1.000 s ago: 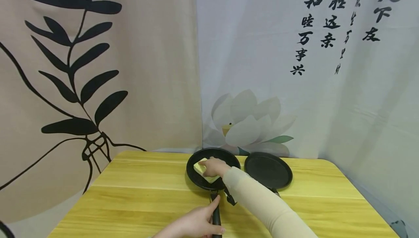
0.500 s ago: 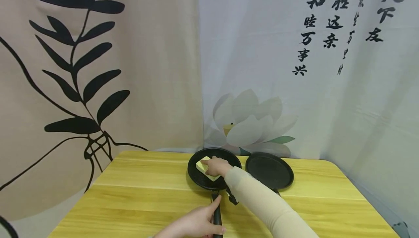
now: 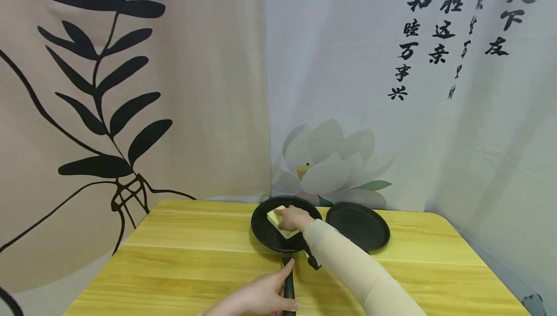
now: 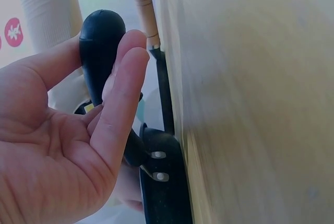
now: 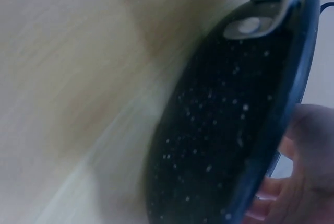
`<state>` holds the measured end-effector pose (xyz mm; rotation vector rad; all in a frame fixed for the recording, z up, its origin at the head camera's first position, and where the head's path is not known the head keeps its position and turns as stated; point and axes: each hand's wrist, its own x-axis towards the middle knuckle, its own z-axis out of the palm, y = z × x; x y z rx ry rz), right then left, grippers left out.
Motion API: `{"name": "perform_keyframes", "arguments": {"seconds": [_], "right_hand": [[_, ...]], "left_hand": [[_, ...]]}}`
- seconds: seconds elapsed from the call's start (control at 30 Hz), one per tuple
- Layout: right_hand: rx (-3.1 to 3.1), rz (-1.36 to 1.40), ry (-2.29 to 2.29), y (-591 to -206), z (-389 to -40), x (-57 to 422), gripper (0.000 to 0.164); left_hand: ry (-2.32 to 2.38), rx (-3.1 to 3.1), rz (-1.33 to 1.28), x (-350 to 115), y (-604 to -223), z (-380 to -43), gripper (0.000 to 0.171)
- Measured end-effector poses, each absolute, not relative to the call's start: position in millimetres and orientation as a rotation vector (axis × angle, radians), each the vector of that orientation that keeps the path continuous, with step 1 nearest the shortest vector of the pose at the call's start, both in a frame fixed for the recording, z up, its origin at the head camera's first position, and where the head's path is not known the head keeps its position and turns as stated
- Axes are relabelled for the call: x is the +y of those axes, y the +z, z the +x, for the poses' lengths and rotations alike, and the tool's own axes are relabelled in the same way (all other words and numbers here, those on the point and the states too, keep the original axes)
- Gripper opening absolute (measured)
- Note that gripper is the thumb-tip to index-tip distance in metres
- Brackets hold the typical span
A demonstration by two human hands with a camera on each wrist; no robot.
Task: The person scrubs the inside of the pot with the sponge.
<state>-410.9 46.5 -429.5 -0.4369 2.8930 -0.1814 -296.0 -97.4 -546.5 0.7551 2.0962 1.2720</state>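
A black frying pan (image 3: 263, 235) lies on the wooden table, its black handle (image 3: 288, 284) pointing toward me. My left hand (image 3: 263, 295) holds that handle, with the thumb along one side and the fingers on the other, as the left wrist view also shows. Inside the pan, my right hand (image 3: 296, 219) grips a pale yellow sponge (image 3: 273, 217) against the bottom, index finger extended over it. The right wrist view catches the pan's speckled outer wall (image 5: 209, 130) and part of the hand beyond the rim; the sponge is hidden there.
A shallow, flat black pan (image 3: 358, 226) lies close by on the right, partly behind my right sleeve (image 3: 357, 267). A wooden handle (image 4: 145, 12) shows in the left wrist view. Printed curtain (image 3: 209, 89) hangs right behind the table's far edge (image 3: 196, 205).
My right hand has moved the sponge a little to the right across the pan bottom. The left hand keeps its hold on the handle, and the pan sits nearly where it was.
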Motion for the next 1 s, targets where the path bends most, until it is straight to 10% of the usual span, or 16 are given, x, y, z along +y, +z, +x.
{"name": "perform_keyframes", "arguments": {"seconds": [1.0], "right_hand": [[2.873, -0.505, -0.254, -427.2, -394.9, 72.3, 0.066]], "left_hand": [[1.252, 2.141, 0.748, -90.2, -501.4, -268.1, 0.100]]}}
